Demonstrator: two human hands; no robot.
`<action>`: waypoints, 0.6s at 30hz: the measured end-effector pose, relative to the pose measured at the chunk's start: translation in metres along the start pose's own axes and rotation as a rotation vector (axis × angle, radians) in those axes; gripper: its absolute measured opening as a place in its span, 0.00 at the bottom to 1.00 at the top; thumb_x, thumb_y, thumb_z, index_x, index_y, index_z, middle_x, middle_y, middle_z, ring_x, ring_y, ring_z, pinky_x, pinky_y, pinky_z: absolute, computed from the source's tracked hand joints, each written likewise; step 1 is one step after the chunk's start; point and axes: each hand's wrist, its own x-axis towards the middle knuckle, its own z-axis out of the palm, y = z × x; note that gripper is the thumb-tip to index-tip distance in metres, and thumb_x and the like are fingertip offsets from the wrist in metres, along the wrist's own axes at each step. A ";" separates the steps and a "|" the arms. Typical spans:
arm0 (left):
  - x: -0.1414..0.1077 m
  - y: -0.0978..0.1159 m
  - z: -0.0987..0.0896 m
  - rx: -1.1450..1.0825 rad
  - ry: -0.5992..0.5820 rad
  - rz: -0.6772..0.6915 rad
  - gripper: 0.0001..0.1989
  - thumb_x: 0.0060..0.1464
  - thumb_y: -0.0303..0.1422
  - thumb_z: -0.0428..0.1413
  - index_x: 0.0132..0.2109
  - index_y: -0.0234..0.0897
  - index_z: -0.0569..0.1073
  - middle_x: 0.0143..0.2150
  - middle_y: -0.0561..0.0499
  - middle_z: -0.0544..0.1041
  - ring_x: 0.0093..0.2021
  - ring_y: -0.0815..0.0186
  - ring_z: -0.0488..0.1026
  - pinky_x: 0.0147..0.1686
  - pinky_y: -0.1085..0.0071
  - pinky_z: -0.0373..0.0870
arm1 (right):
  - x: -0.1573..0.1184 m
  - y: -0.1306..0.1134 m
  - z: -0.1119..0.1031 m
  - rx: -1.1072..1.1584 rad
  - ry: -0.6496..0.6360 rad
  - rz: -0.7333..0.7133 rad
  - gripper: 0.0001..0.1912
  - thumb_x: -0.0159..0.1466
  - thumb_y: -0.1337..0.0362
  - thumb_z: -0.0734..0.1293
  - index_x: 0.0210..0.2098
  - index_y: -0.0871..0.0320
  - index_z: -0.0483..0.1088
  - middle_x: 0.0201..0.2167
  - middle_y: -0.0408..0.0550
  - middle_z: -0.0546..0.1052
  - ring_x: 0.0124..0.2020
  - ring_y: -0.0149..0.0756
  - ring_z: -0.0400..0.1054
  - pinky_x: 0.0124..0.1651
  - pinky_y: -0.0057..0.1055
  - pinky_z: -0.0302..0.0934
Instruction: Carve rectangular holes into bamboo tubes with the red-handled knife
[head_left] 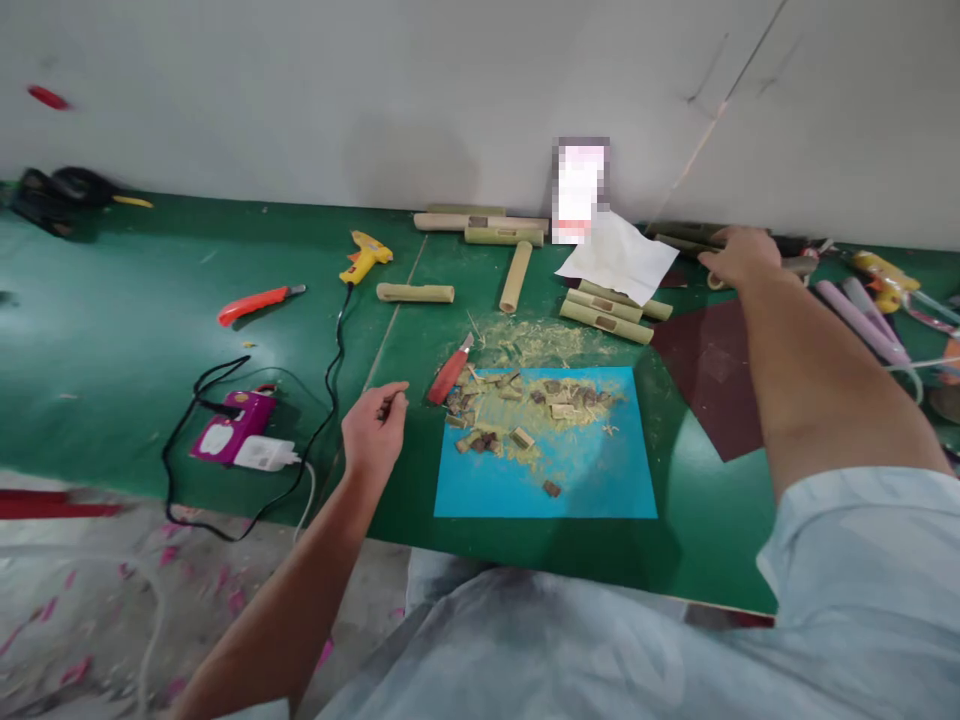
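My left hand (375, 428) hovers over the green table's front part, fingers curled together; a small dark spot shows between them that I cannot make out. Just right of it lies a red-handled craft knife (450, 372), touching the edge of a blue sheet (480, 495). Bamboo chips (523, 437) and shavings cover much of that sheet. My right hand (744, 258) reaches to the back right, thumb and fingers apart, over dark bamboo tubes (686, 240) by the wall. Partly under its fingers is a tan ring-shaped thing (716, 281).
Cut bamboo tubes (606, 322) lie near a white paper (619, 258) and a blurred-out screen (577, 190). Leftward are a yellow glue gun (365, 257), an orange utility knife (259, 303), and a purple power box (234, 425) with loose cords. A maroon sheet (709, 375) lies under my right arm.
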 end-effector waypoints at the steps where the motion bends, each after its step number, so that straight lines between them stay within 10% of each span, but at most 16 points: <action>1: 0.000 0.000 0.000 0.001 0.004 0.004 0.18 0.66 0.43 0.56 0.50 0.37 0.84 0.40 0.46 0.85 0.37 0.62 0.82 0.42 0.67 0.80 | 0.005 -0.005 -0.002 -0.012 -0.044 0.009 0.23 0.75 0.53 0.72 0.64 0.57 0.73 0.63 0.55 0.77 0.58 0.47 0.76 0.59 0.51 0.76; 18: -0.005 0.016 -0.005 0.020 -0.013 0.044 0.16 0.68 0.40 0.55 0.49 0.38 0.85 0.39 0.47 0.86 0.36 0.63 0.82 0.42 0.68 0.78 | 0.061 -0.009 0.000 0.219 -0.017 0.118 0.21 0.78 0.54 0.69 0.65 0.58 0.73 0.63 0.56 0.76 0.58 0.45 0.76 0.59 0.50 0.75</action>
